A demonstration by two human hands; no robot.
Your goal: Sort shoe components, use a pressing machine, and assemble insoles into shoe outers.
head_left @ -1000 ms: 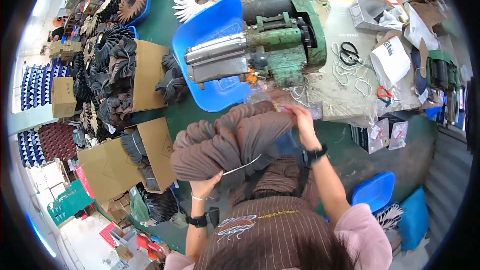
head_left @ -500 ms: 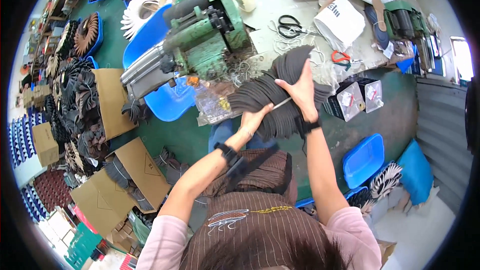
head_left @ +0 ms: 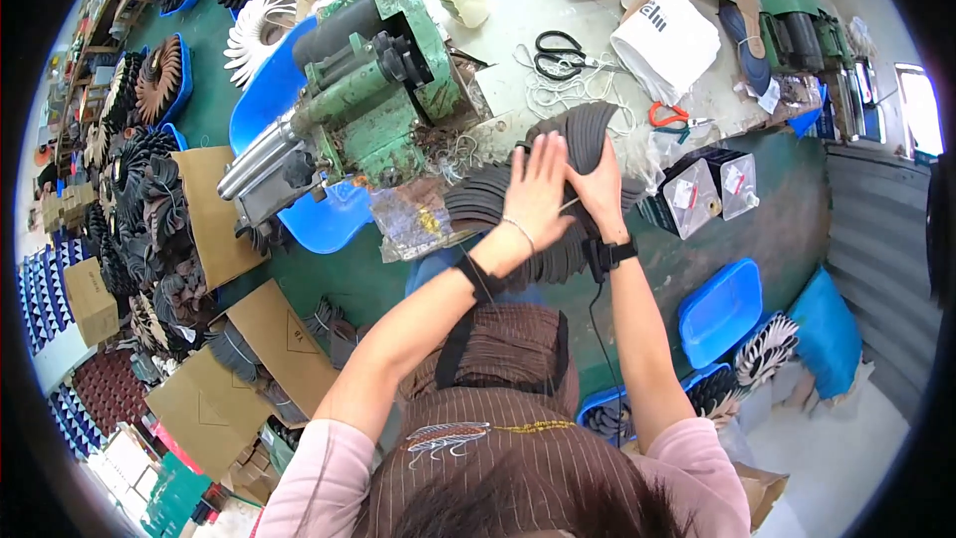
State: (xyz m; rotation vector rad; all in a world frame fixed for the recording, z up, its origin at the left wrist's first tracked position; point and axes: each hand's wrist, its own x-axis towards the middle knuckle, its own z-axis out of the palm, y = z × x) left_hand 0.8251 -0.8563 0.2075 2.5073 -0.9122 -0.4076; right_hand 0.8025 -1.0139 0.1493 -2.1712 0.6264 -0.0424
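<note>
Dark-grey bundle (head_left: 482,201), long axis slanting away rightward, left hand (head_left: 538,203) flat, right hand (head_left: 600,191) gripping it

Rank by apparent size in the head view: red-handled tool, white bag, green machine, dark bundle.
1. green machine
2. dark bundle, partly hidden by the hands
3. white bag
4. red-handled tool

A single head-worn fisheye looks steeply down over the person's pinstriped apron (head_left: 488,463), facing forward across the worktable's near edge (head_left: 742,107); the left hand (head_left: 538,189) and right hand (head_left: 599,191) appear close, within arm's reach, near the view's centre.
</note>
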